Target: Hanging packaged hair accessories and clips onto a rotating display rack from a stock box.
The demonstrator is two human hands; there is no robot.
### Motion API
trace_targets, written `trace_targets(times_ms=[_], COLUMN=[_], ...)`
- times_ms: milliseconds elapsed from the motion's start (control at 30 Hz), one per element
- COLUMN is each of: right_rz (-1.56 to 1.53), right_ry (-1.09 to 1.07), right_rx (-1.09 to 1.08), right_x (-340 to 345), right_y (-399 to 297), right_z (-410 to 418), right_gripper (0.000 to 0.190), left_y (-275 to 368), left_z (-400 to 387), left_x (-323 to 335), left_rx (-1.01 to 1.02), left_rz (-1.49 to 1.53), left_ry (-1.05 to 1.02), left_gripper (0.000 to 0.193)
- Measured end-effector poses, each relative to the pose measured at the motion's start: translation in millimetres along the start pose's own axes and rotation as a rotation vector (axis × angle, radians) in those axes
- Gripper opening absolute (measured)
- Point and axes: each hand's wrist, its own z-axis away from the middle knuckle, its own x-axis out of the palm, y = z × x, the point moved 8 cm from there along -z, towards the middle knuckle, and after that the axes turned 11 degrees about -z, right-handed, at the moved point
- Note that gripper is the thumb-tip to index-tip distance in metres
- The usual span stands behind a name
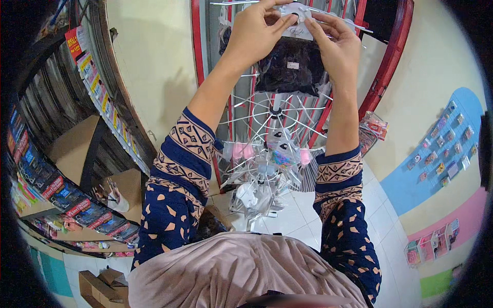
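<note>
Both my hands are raised at the top of the view. Between them is a clear plastic package with dark contents (pixel 290 75), a white header card (pixel 296 32) and a small price sticker. My left hand (pixel 256 32) pinches the card's left side near its hanging hole, thumb in front. My right hand (pixel 337 42) holds the card's right side between thumb and fingers. White metal prongs of a display rack stick out behind both hands. Whether the hole is on a prong cannot be told. Below the package stands the rack's white wire wheel (pixel 276 112).
Lower rack tiers carry packets with black hooks (pixel 283 146) and pink items (pixel 242 150). Red-framed bars stand behind. On the left are shelves with hanging sachets (pixel 104 98) and a cup of pens (pixel 118 202). A blue wall grid (pixel 443 142) is at right; a cardboard box (pixel 100 290) lies lower left.
</note>
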Motion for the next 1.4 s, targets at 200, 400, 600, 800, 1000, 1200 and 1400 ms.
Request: trace_targets(times_ms=[200, 400, 600, 800, 1000, 1200, 1400], right_rz=[-0.012, -0.008, -0.116, 0.002, 0.033, -0.047, -0.084], right_ry=[0.001, -0.025, -0.013, -0.002, -0.010, -0.006, 0.074], right_rx=[0.043, 0.051, 0.117, 0.083, 0.151, 0.102, 0.062], right_x=[-1.7, -4.3, -3.8, -12.1, -19.4, -37.2, -73.4], right_y=[8.6, 8.7, -2.1, -16.3, -12.5, 5.4, 5.2], right_z=[-5.5, -4.3, -0.7, 4.3, 14.5, 26.5, 39.1], right_gripper=[0.029, 0.029, 0.025, 0.026, 0.030, 0.038, 0.036], left_y=[-17.9, -15.4, -20.3, -2.1, 16.6, 34.4, 41.4], left_z=[-11.7, -13.6, -5.5, 10.3, 36.6, 90.4, 175.9], left_x=[12.3, 16.2, 16.2, -6.4, -35.5, -70.1, -101.3], left_rx=[-0.016, -0.089, -0.132, -0.047, 0.012, 0.085, -0.005], left_rz=[0.001, 0.016, 0.096, 0.062, -0.105, -0.172, -0.131], left_ry=[-0.082, -0.157, -0.136, 0.031, 0.200, 0.300, 0.356], left_gripper=[0.042, 0.044, 0.038, 0.036, 0.033, 0.030, 0.023])
